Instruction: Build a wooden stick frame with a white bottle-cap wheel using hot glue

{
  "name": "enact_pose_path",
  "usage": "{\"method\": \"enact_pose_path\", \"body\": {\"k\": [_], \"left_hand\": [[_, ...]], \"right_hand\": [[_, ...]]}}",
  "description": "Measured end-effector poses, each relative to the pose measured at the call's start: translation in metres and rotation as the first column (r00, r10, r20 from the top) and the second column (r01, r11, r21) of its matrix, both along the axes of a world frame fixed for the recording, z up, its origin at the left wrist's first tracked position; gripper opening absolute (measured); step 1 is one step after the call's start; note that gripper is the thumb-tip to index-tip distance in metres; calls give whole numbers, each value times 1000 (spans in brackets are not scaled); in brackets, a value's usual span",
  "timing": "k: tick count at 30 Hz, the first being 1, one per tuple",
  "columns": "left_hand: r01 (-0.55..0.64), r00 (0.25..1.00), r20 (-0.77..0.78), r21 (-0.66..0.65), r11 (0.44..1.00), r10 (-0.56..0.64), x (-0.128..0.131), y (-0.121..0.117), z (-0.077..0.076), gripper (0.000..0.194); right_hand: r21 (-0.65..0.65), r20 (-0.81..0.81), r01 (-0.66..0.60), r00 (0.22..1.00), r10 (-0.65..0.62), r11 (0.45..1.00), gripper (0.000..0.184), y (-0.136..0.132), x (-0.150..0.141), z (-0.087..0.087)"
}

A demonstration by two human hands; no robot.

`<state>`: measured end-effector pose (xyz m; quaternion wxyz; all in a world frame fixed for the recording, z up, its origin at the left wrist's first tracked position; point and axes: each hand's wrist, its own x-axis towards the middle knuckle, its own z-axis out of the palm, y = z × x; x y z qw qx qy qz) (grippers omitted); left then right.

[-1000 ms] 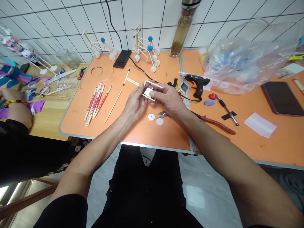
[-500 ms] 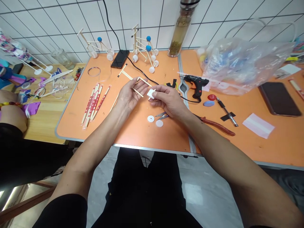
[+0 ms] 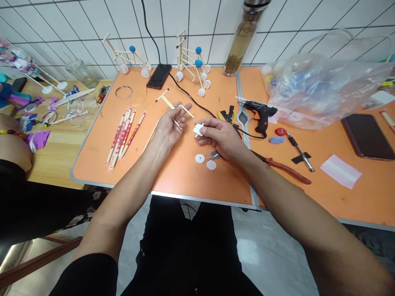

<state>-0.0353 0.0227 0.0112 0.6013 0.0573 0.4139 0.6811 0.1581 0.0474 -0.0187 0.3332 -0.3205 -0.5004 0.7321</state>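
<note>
1. Apart now, the person's hands had drawn away from each other: the wooden stick frame had stayed with the left hand, and the white plastic tab had gone with the right hand.
2. That right hand was clenched in a pinch, thumb and forefinger grasping the tab. The left lay open and palm up, its fingers spread; the frame seemed to rest across them rather than being gripped.
3. From the left hand, the frame's long axis ran up and to the left, its far crosspiece reaching toward the black smartphone. One stick end pointed toward the tab, just beyond the left fingertips.
4. The tab sat between the hands, nearer the right, a little below and to the right of the frame's closest stick end, not touching it.
5. Just below the right hand lay a white plastic disc, a paler disc and small scissors, all on the orange folding table.
6. Farther right were red-handled pliers and a black hot glue gun. To the left lay chopsticks in red-patterned paper sleeves.
</note>
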Motion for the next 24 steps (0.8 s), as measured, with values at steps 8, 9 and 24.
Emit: {"method": "enact_pose_path", "body": {"k": [8,9,24], "left_hand": [[34,996,79,10,999,-35,-6,1,-1,28],[31,996,82,12,999,-32,-6,1,-1,27],[32,996,-91,47,998,-27,13,-8,3,44]], "right_hand": [[25,40,-46,998,45,999,36,-4,1,-3],[27,43,-44,998,43,999,37,-4,1,-3],[54,9,25,1000,-25,998,47,-7,-7,-5]]}}
